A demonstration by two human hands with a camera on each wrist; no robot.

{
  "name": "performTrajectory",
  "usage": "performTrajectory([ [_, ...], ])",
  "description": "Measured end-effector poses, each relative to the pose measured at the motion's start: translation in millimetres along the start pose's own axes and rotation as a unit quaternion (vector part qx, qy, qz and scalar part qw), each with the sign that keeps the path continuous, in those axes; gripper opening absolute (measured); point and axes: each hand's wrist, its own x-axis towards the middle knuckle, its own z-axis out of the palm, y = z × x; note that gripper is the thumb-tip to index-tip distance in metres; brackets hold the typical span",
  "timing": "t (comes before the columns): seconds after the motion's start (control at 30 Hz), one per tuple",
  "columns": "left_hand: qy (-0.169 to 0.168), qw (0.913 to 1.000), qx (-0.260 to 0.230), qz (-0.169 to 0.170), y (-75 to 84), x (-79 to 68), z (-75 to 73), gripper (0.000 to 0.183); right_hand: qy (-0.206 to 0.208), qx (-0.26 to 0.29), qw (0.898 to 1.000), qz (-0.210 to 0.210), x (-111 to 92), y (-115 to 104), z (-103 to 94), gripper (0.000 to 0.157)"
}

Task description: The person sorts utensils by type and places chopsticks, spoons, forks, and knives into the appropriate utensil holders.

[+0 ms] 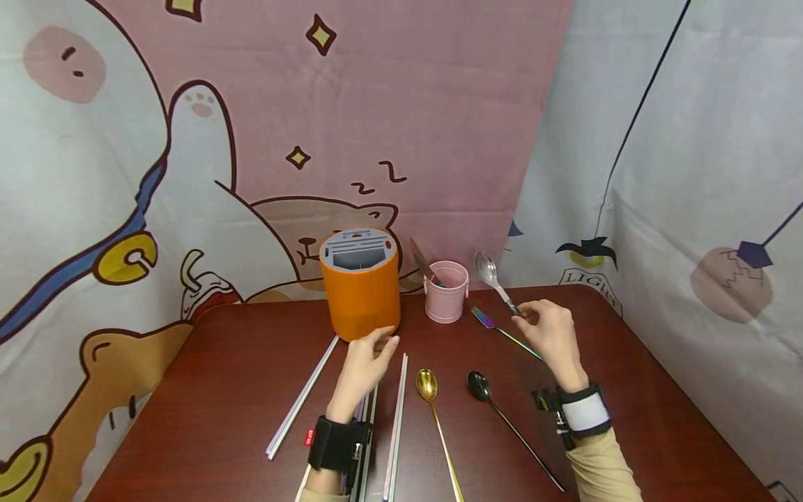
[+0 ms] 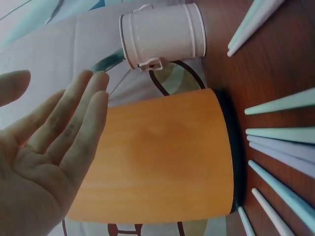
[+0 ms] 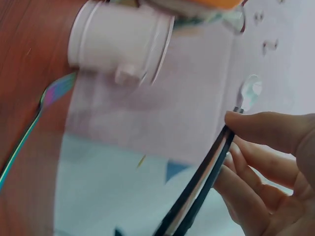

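My right hand pinches a spoon with a silver bowl and a dark handle, held up over the back right of the table. In the right wrist view, thumb and fingertips grip the handle just below the bowl. Left of the spoon stands a small pink bucket with a utensil leaning out of it. My left hand is in front of the orange cylindrical container; its fingers are extended and hold nothing.
A rainbow fork lies below the raised spoon. Nearer are a black spoon, a gold spoon and several chopsticks, some partly under my left forearm. A patterned cloth hangs behind the table.
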Motion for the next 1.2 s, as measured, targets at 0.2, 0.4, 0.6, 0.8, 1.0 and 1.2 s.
performTrajectory([
  [0.2,0.001,1.0000,-0.005,0.002,6.0,0.4,4.5,0.032,0.026,0.040,0.998,-0.049,-5,-35,8.2,0.018],
  [0.4,-0.008,0.9998,-0.014,0.014,10.6,0.3,12.5,0.031,0.023,0.071,0.993,-0.087,-16,-63,20.7,0.020],
  [0.6,-0.027,0.9990,-0.030,0.019,15.3,-0.5,21.1,0.034,0.025,0.070,0.990,-0.123,-27,-80,34.4,0.022],
  [0.8,-0.030,0.9978,-0.048,0.033,22.9,-0.6,27.5,0.035,0.041,0.057,0.984,-0.164,-36,-91,44.7,0.021],
  [1.0,-0.002,0.9966,-0.076,0.032,28.5,0.1,33.2,0.026,0.052,0.048,0.979,-0.190,-42,-97,52.7,0.019],
  [1.2,0.046,0.9936,-0.100,0.028,32.7,-0.7,35.1,0.021,0.063,0.049,0.976,-0.203,-45,-97,57.1,0.020],
])
